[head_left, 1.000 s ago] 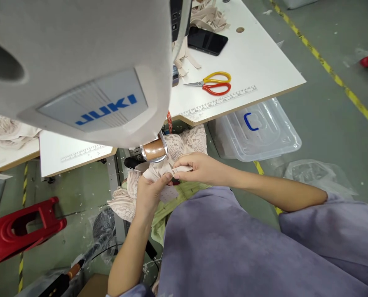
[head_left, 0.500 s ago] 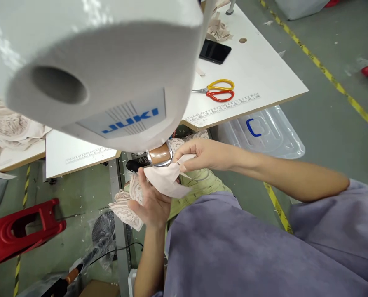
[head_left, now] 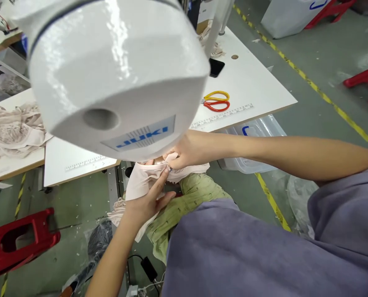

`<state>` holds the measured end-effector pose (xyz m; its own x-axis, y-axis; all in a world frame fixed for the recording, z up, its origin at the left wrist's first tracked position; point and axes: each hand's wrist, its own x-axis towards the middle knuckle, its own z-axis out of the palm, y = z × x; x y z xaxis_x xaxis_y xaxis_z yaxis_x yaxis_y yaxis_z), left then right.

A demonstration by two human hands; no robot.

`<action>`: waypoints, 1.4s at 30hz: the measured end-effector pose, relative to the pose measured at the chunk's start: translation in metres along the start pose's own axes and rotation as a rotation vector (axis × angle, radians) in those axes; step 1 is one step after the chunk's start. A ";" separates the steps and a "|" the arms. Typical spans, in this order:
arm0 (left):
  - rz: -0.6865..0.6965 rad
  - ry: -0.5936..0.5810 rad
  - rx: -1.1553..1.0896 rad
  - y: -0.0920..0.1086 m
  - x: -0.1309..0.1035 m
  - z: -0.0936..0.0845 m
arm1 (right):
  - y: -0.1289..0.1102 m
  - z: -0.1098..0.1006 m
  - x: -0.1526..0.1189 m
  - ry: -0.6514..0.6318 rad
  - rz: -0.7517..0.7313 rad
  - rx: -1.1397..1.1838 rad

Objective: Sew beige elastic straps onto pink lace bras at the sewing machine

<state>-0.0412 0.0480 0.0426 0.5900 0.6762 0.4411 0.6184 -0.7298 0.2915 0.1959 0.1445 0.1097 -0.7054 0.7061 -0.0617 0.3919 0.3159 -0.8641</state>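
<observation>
White and big, the sewing machine (head_left: 118,74) hangs over the pale pink cloth (head_left: 137,183), near the edge of the surface (head_left: 72,150). The cloth looks light, soft and floppy, so it could fold or slip but should not break. Its top edge seems best to hold. The right hand (head_left: 199,146) pinches that edge; the left hand (head_left: 140,208) touches it, but I can't tell if it grips.

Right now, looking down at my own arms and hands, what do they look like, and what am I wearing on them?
Your left hand and right hand are ungloved, with no watch or bracelet visible. A loose, plain, greyish-purple sleeve ends near your right elbow; the left sleeve is out of view.
</observation>
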 end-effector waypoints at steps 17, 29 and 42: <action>-0.351 -0.151 -0.129 0.013 0.007 0.001 | 0.021 0.016 -0.021 0.171 -0.117 -0.258; -0.517 -0.037 -0.126 0.040 0.013 0.014 | 0.043 0.026 -0.023 0.376 -0.238 -0.174; -0.609 -0.147 -0.167 0.050 0.021 -0.003 | 0.066 0.046 -0.034 0.563 -0.532 -0.495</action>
<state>0.0003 0.0256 0.0687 0.2316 0.9721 0.0378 0.7829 -0.2093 0.5859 0.2185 0.1120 0.0314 -0.5246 0.5532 0.6472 0.3973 0.8314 -0.3885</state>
